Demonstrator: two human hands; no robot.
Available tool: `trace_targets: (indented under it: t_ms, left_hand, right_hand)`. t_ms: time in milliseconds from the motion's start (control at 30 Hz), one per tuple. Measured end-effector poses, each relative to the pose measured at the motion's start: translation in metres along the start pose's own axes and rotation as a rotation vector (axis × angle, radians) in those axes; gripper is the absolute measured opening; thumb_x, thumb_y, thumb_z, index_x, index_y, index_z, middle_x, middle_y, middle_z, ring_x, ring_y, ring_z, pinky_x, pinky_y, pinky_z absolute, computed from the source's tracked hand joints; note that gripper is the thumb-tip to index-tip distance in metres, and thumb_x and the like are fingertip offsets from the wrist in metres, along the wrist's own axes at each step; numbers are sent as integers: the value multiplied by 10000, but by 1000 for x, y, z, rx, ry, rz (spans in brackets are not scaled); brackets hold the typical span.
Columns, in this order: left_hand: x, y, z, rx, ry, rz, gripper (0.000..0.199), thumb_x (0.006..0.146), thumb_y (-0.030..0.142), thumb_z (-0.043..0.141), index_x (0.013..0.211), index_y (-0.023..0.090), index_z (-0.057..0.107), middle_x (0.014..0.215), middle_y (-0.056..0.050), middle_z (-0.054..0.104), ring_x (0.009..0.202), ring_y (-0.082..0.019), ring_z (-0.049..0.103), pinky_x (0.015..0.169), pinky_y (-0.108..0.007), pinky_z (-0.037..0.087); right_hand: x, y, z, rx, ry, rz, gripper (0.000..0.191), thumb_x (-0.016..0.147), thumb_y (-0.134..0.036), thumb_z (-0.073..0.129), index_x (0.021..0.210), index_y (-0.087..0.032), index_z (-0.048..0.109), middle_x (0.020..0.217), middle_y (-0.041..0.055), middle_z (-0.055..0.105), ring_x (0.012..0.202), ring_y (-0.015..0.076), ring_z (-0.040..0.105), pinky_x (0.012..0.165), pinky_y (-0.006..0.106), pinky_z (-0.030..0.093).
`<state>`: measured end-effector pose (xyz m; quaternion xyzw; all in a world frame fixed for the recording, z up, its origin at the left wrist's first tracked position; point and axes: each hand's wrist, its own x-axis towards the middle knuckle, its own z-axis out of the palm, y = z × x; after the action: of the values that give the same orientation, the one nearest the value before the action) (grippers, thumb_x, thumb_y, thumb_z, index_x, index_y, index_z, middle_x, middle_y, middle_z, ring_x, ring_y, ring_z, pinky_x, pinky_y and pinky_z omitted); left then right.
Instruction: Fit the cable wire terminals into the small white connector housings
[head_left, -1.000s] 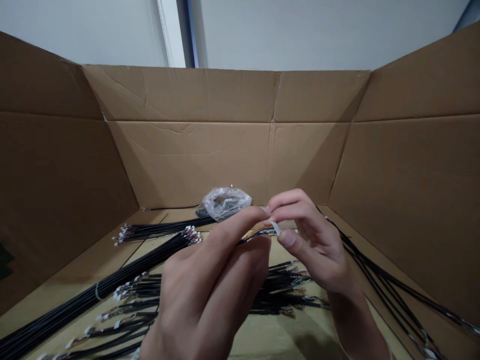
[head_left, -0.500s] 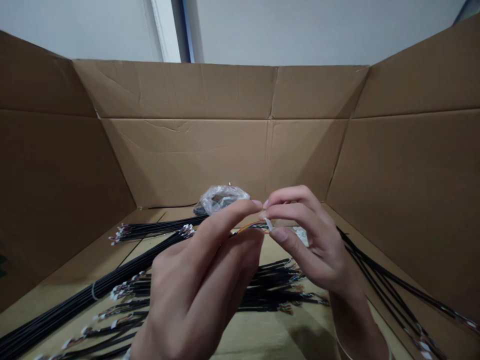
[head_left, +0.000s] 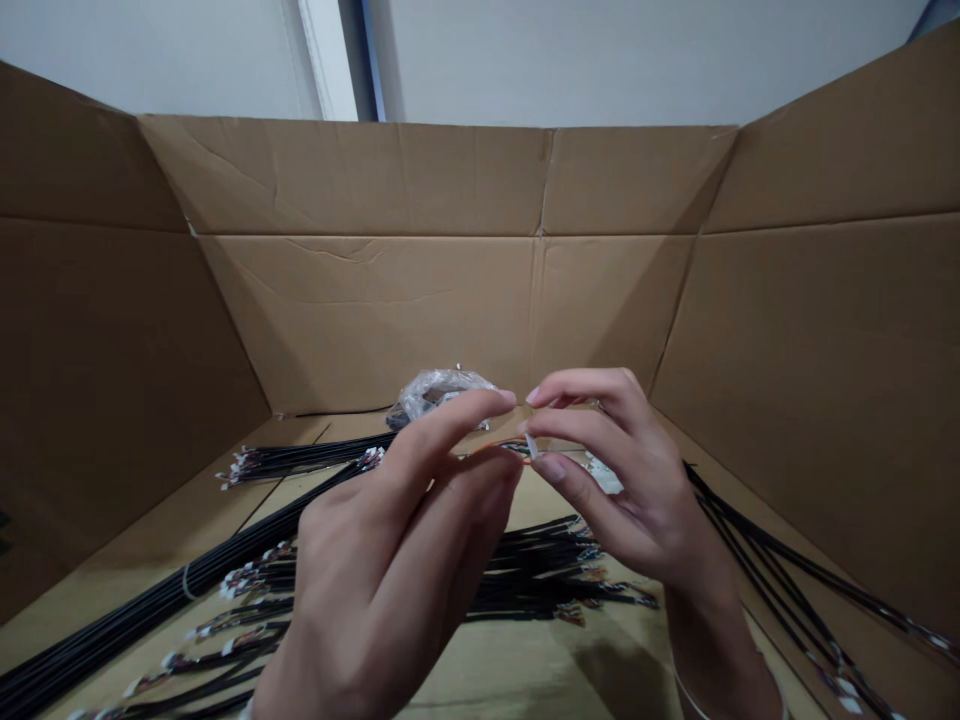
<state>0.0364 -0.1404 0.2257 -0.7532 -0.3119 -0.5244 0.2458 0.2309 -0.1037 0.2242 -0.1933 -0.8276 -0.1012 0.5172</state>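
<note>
**Cardboard enclosure against a pale wall**

Brown corrugated cardboard box (head_left: 360, 320) fills the near scene, open toward the viewer and top. Far wall has one upright flap (head_left: 337, 180) plus a second (head_left: 637, 180), split by a vertical seam (head_left: 541, 180); horizontal fold (head_left: 450, 236) runs below. Left panel (head_left: 97, 350) and right panel (head_left: 810, 350) splay outward. Creases and scuffs across far wall. Box floor (head_left: 480, 660) paler tan, shadowed near front. Beyond the rim: plain off-white room wall (head_left: 600, 60), white upright trim (head_left: 326, 60), dark blue strip (head_left: 361, 60) beside it. Small blue patch (head_left: 921, 15) in far right corner. Light soft, diffuse; right corners dimmer.
</note>
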Motion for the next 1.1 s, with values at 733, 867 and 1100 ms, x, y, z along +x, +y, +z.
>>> trace_targets:
  t_ms: [733,867,1100]
  left_hand:
    - [-4,0,-11,-135,-31,75,166,994,55,617,1114,131,703,1195,-96,768,1002,-164,769,827,-211,648]
    - [0,4,-12,-61,-2,69,130,1007,71,612,1041,136,719,1080,-74,792,924,-131,772,776,-175,633]
    - [-9,-2,-17,-25,-65,71,152,981,132,661,1114,181,713,1151,-71,783,921,-167,784,773,-227,642]
  right_hand:
    - [0,-8,0,-169,40,-88,138,1008,-147,592,1012,-245,689,1317,67,654,1151,247,621,928,439,533]
    - [-1,-12,3,-263,120,-122,205,994,-109,609,1086,-273,690,1278,34,715,1134,244,661,908,431,549]
    - [-3,-13,3,-332,153,-169,174,1017,-119,620,1115,-236,704,1273,54,715,1142,235,630,902,428,542]
